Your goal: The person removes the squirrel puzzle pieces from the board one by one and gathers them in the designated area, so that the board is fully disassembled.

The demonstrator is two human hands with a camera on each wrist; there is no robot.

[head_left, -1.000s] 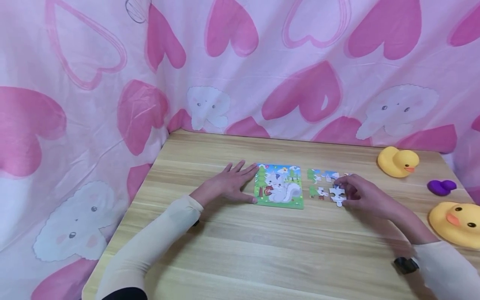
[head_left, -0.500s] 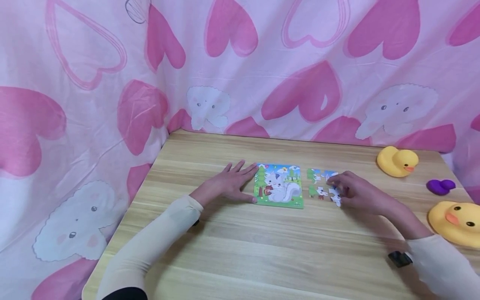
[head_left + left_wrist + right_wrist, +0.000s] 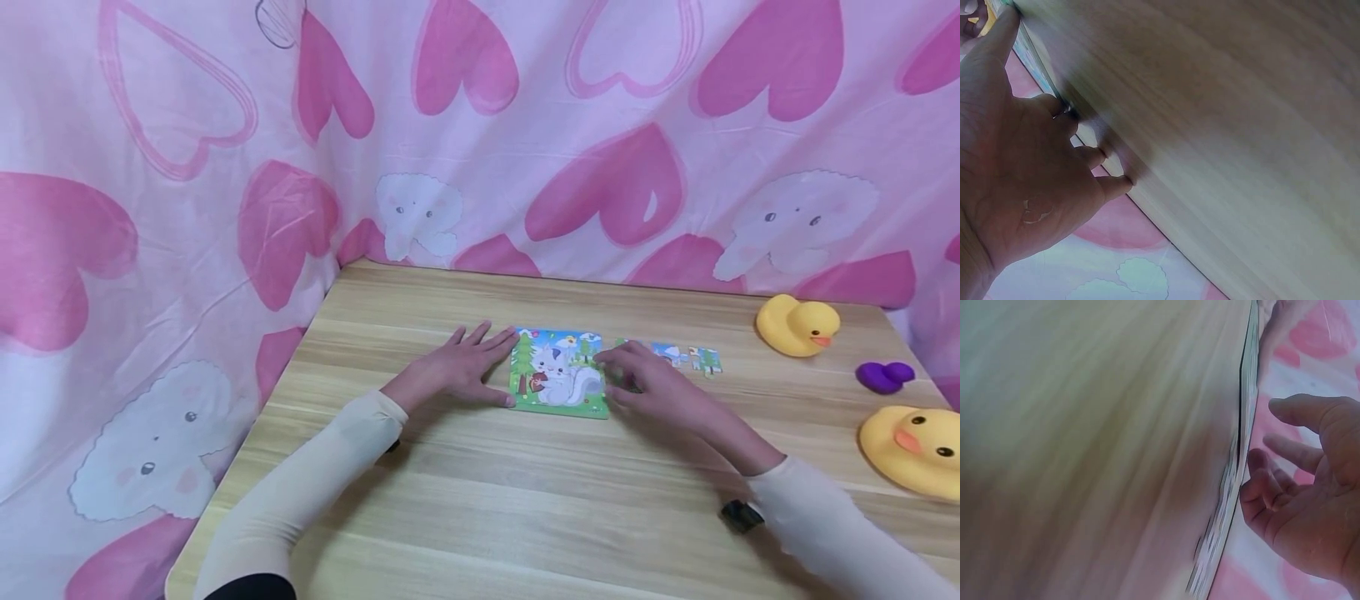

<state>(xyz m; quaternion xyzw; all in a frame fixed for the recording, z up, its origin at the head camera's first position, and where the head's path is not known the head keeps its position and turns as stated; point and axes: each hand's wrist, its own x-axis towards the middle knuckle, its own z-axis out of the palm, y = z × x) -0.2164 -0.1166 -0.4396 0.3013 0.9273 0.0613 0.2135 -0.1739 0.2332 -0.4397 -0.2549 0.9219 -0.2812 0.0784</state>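
Note:
A square picture puzzle (image 3: 558,372) showing a grey squirrel among green trees lies flat on the wooden table. Along its left edge, my left hand (image 3: 457,367) rests with fingers spread, the thumb near the lower corner; the left wrist view shows the same hand (image 3: 1029,150) with straight fingers. My right hand (image 3: 654,385) hovers by the puzzle's right edge. Its thumb and index finger stand apart with nothing visible between them in the right wrist view, the other fingers loosely bent (image 3: 1310,487). Loose puzzle pieces (image 3: 705,360) lie just right of the puzzle, several hidden beneath this hand.
At the table's right side stand a yellow rubber duck (image 3: 797,325), a small purple duck (image 3: 885,377) and a larger yellow duck (image 3: 911,450). A pink heart-patterned curtain (image 3: 480,142) hangs behind and left of the wooden table (image 3: 480,508).
My right hand has moved left from the loose pieces to the puzzle's right edge, uncovering the upper right piece. My left hand stays in place.

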